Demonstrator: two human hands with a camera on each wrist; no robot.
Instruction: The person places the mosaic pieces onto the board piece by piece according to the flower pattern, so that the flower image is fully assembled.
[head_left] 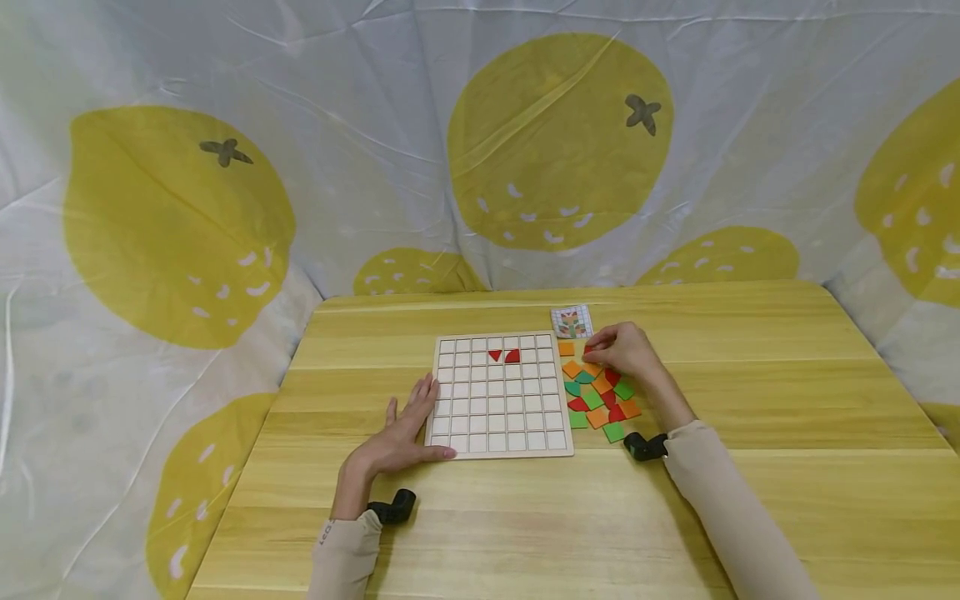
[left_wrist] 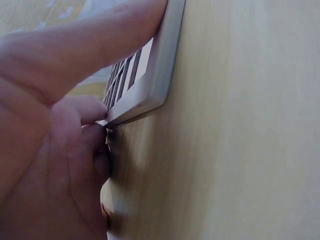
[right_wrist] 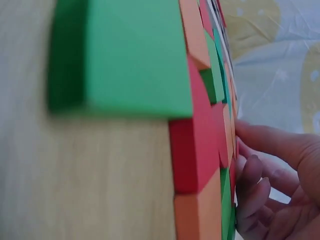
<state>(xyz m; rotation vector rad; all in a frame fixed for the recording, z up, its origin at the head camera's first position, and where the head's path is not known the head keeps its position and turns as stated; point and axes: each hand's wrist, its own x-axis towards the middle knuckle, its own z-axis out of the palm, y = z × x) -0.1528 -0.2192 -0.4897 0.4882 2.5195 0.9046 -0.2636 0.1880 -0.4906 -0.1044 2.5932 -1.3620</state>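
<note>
A square wooden grid board [head_left: 498, 450] lies on the table, with two red pieces [head_left: 512, 357] in its upper cells. My left hand [head_left: 396, 439] rests at the board's near left corner, fingers along the left side and thumb on the front edge. In the left wrist view the thumb [left_wrist: 95, 42] lies over the board's edge [left_wrist: 160, 85]. My right hand [head_left: 628, 350] pinches a small red piece [head_left: 588, 353] between thumb and fingertips, above the far side of the loose coloured pieces [head_left: 592, 398]. In the right wrist view that piece is mostly hidden.
A printed pattern card [head_left: 572, 322] lies beyond the board's far right corner. One orange square [head_left: 566, 349] sits just below it. Green, orange, red and teal pieces overlap right of the board; a green square [head_left: 614, 432] is nearest. A lemon-print cloth [head_left: 360, 167] hangs behind the table.
</note>
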